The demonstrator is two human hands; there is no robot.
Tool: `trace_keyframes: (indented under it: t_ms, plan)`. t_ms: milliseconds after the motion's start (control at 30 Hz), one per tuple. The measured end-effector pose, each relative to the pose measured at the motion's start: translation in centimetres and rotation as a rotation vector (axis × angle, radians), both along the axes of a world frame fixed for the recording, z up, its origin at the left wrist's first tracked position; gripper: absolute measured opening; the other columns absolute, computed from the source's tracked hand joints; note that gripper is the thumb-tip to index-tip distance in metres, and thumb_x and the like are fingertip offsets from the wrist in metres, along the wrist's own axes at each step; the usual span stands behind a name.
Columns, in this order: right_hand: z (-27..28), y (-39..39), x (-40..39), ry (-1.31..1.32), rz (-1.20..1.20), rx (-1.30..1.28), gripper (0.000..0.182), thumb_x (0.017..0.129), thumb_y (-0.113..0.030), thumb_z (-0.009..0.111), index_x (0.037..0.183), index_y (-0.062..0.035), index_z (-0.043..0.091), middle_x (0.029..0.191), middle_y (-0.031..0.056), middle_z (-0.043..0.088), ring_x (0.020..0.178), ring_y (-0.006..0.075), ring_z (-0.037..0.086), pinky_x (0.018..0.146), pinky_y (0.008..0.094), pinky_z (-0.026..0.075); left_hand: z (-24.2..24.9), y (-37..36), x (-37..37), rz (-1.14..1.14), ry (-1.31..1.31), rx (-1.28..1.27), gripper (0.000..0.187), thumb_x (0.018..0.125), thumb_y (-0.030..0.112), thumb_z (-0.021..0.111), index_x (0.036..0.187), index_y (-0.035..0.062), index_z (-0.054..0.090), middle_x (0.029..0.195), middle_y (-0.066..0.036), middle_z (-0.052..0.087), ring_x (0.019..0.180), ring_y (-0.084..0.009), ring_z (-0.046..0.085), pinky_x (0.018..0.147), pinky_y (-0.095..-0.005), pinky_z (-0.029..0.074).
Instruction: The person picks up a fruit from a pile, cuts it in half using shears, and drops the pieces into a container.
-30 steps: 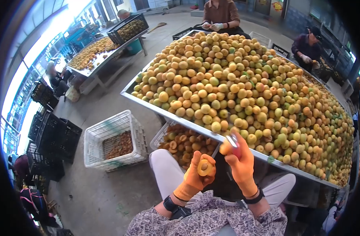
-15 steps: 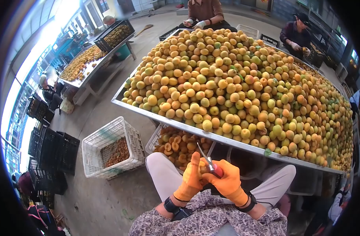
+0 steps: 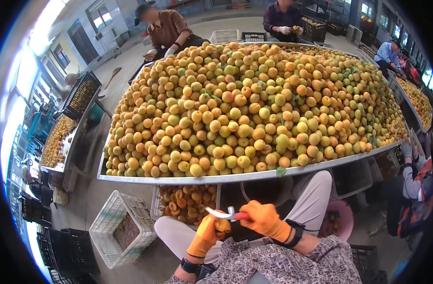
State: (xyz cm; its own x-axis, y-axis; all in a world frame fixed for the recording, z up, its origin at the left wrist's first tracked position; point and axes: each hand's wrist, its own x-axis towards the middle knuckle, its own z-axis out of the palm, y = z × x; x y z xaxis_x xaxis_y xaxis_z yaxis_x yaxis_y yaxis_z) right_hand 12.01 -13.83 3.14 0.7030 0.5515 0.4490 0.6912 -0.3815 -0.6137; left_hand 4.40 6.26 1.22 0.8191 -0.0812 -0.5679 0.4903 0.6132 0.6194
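Observation:
In my gloved right hand [image 3: 266, 221] is a red-handled knife [image 3: 219, 214], its curved metal blade pointing left. A short metal piece sticks up where the blade meets the handle. My left hand [image 3: 204, 236], also in an orange glove, is closed on an apricot [image 3: 221, 228] just beneath the blade; the fingers hide part of the fruit. Both hands are above my lap, in front of a large metal-rimmed table [image 3: 188, 180] heaped with whole apricots [image 3: 235, 113]. Halved apricots [image 3: 183, 201] fill a crate beneath the table's edge.
To the left, a white plastic crate [image 3: 103, 236] stands on the floor, holding brown bits. Black crates [image 3: 69, 251] are stacked farther left. A pink basin [image 3: 341, 220] sits by my right leg. Other people [image 3: 171, 31] sit around the table, one at right [image 3: 419, 184].
My view has swung right. My hands have moved apart somewhat, and the knife has turned from pointing up and away to pointing left over the left hand.

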Motion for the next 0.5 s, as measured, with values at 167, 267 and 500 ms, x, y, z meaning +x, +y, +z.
trace_keyframes:
  t_ms: [167,267,500]
  plan:
    - [0.4,-3.9,3.2,-0.038,-0.404,0.017,0.029,0.072,-0.008,0.076,0.098,-0.0076,0.064,0.077,0.0087,0.063,0.061,0.0238,0.063,0.053,0.0331,0.050,-0.1,6.6,1.6,0.111,-0.152,1.368,0.024,0.086,0.016,0.061,0.108,0.0064,0.056,0.100,-0.012,0.060,0.080,-0.0248,0.060,0.065,-0.0346,0.049]
    - [0.2,-5.4,3.5,0.184,-0.498,0.325,0.028,0.081,-0.013,0.074,0.103,-0.0024,0.061,0.069,0.0083,0.061,0.058,0.0184,0.059,0.055,0.0308,0.048,3.0,7.8,4.0,0.240,-0.246,1.783,0.040,0.077,0.013,0.069,0.114,0.0069,0.055,0.127,-0.017,0.048,0.113,-0.0395,0.051,0.095,-0.0444,0.044]
    - [1.8,-5.7,3.2,0.494,-0.391,0.681,0.029,0.094,-0.029,0.063,0.099,-0.0001,0.057,0.070,-0.0015,0.052,0.063,0.0051,0.043,0.055,0.0210,0.038,8.0,5.6,19.6,0.211,-0.778,1.590,0.029,0.086,0.008,0.063,0.115,0.0072,0.062,0.113,-0.017,0.062,0.103,-0.0340,0.061,0.088,-0.0393,0.049]
